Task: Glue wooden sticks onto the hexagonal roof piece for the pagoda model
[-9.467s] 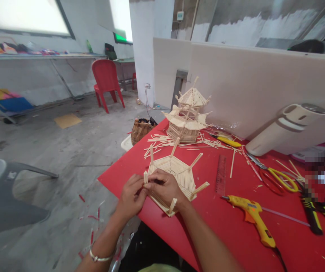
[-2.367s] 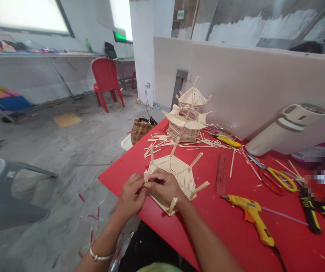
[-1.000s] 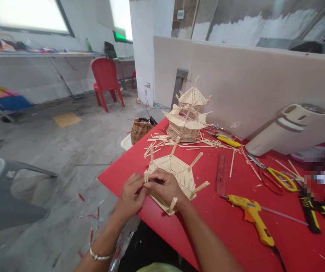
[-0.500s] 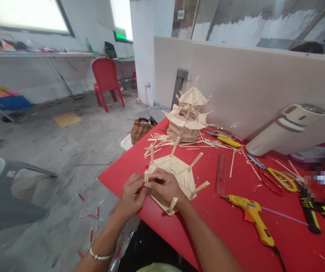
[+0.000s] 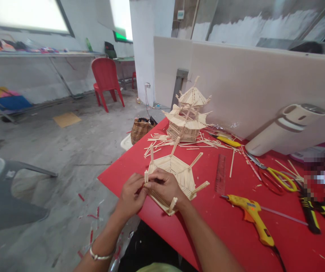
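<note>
A six-sided base of thin wooden sticks (image 5: 186, 174) lies on the red tabletop, with short stick posts standing or leaning outward at its corners. At its left corner, my left hand (image 5: 132, 192) pinches a short wooden post (image 5: 146, 176) from the outer side. My right hand (image 5: 165, 185) reaches over the base and closes its fingers on the same post from the inner side. The post's foot is hidden by my fingertips. Beyond the base stands a pagoda model (image 5: 189, 113) of the same sticks, with two tiers of roof.
Loose sticks (image 5: 162, 141) surround the pagoda's foot. To the right lie a clear ruler (image 5: 220, 173), a yellow glue gun (image 5: 250, 213), yellow-handled scissors (image 5: 281, 179), a yellow cutter (image 5: 227, 141) and pliers (image 5: 309, 211). A white flask (image 5: 284, 130) leans against the partition (image 5: 236, 83).
</note>
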Demonstrator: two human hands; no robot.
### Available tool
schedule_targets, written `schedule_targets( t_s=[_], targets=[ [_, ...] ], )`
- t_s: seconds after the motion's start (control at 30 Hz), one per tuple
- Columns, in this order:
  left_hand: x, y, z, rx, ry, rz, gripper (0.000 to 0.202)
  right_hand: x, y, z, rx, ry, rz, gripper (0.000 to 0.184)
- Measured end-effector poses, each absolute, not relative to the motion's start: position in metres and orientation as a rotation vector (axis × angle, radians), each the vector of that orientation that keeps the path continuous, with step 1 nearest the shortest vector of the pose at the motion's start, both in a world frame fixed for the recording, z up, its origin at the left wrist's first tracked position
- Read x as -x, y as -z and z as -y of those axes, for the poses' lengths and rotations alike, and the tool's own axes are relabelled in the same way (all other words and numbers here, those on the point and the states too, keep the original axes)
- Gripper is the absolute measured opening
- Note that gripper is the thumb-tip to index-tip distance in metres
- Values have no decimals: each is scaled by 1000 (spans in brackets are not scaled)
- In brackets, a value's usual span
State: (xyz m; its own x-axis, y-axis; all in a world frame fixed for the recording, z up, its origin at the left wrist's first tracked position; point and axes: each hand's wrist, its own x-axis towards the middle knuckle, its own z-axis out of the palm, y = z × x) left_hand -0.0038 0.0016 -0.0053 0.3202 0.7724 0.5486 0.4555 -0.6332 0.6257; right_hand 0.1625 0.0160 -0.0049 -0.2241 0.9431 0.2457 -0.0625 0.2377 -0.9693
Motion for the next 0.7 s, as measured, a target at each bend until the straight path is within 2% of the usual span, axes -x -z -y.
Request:
schedule_targets(
  t_s=[0.7],
  targets=[
    [4,6,-3,-2249,-1211,-1111,14,-163,5,-16,877,-1207,1461,12]
  ],
)
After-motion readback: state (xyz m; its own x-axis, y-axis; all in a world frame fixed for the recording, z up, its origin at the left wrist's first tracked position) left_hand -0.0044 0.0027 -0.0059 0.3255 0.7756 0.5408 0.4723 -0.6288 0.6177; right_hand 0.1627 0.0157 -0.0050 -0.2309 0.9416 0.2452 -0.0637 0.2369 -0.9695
